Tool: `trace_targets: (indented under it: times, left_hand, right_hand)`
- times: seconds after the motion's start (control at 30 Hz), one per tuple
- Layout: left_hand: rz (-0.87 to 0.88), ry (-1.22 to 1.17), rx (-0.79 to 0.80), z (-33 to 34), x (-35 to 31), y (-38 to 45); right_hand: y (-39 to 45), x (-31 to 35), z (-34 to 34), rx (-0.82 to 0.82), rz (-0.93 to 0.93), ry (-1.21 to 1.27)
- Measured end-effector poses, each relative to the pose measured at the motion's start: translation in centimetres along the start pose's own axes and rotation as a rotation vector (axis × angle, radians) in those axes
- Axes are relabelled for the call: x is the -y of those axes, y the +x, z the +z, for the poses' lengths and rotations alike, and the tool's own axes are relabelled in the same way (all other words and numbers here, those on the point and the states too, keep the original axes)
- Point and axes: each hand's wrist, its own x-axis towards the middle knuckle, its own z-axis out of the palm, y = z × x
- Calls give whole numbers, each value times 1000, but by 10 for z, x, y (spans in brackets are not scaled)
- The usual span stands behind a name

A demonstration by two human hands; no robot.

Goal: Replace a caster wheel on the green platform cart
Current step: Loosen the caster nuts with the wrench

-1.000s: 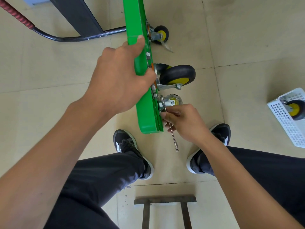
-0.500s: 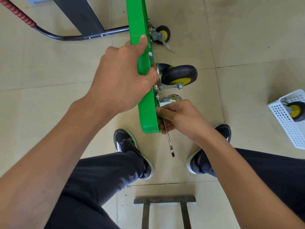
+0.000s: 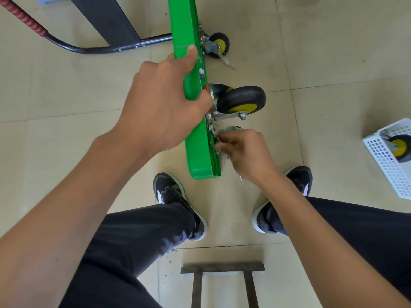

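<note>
The green platform cart (image 3: 200,156) stands on its edge on the tiled floor, wheels facing right. My left hand (image 3: 164,103) grips its upper edge and holds it upright. A large black and yellow caster (image 3: 242,98) juts out at mid-height, and a smaller caster (image 3: 219,44) sits farther away. My right hand (image 3: 246,154) is curled against the mounting plate of the nearest caster (image 3: 231,129), which it mostly hides. It holds a slim wrench (image 3: 240,177), of which only a metal tip shows below the wrist.
A white perforated basket (image 3: 387,165) at the right edge holds a spare black and yellow caster (image 3: 400,147). The cart's black handle (image 3: 66,46) with its red grip lies at the upper left, beside a dark post (image 3: 106,18). A metal frame (image 3: 222,267) lies between my feet.
My right hand has swung the wrench round at the nearest caster's plate, so its shaft is now tucked under the hand. My left hand keeps its grip on the platform.
</note>
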Motion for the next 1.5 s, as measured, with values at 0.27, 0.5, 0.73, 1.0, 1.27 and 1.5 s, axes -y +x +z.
trace_targets:
  times: [0.27,0.5,0.73,1.0,1.27,1.5]
  left_hand:
    - [-18,-22,9,0,0,0]
    - [-11,-9,10,-1,0,-1]
    - [16,12,7,-1,0,-1]
    - [11,4,2,0,0,0]
    - [-9,-7,5,1,2,0]
    - [-10,-17,4,1,1,0]
  right_hand:
    - [5,-18,2,-145,-308,-272]
    - [-14,-16,-17,22,-11,5]
    - [-16,9,-22,230,117,189]
    - [-14,23,-21,269,202,354]
    - [-11,26,-9,255,249,503]
    - [-11,19,-4,186,182,326]
